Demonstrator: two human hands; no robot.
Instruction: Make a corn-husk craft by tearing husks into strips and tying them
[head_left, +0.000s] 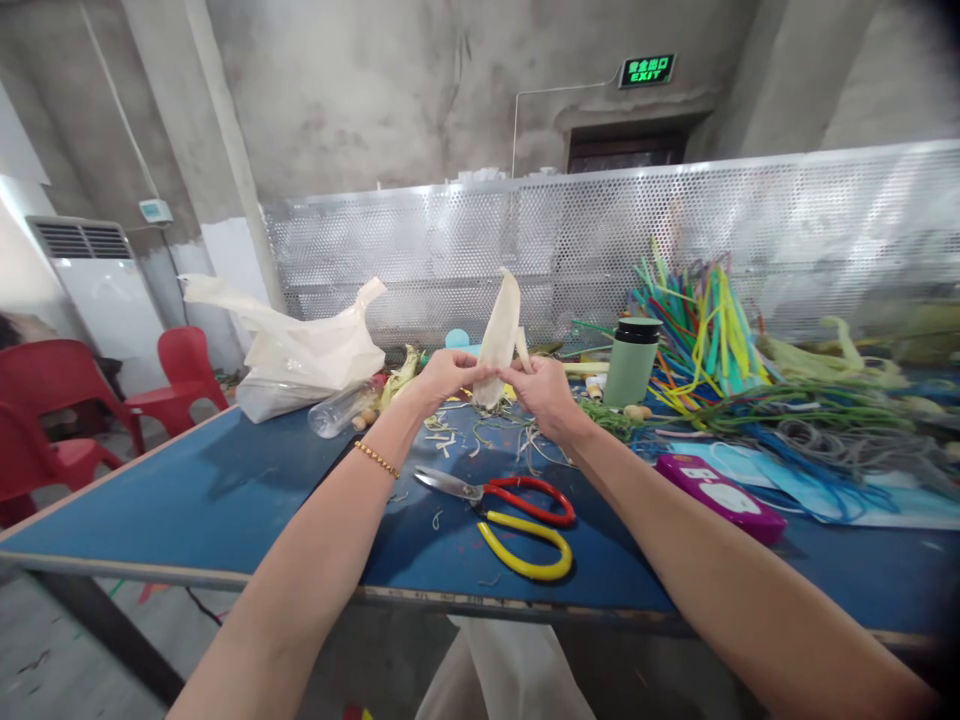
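Observation:
A pale, dry corn husk [501, 322] stands upright above the table, its pointed tip up. My left hand [451, 378] pinches its lower edge from the left. From the right, my right hand [546, 396] grips the base, with a narrow pale strip [522, 346] sticking up by its fingers. The two hands' fingertips nearly meet at the base. On the table below lie scissors [480, 492] with one red and one yellow handle, blades pointing left. Small pale scraps [444, 444] are scattered beneath the hands.
To the left are a white plastic bag [311, 350] and a clear bottle [334, 412]. At right stand a green tumbler [632, 368], colourful strips [712, 330], tangled cords [840, 450] and a purple box [720, 497]. A perforated metal panel [420, 240] runs behind the blue table [187, 500].

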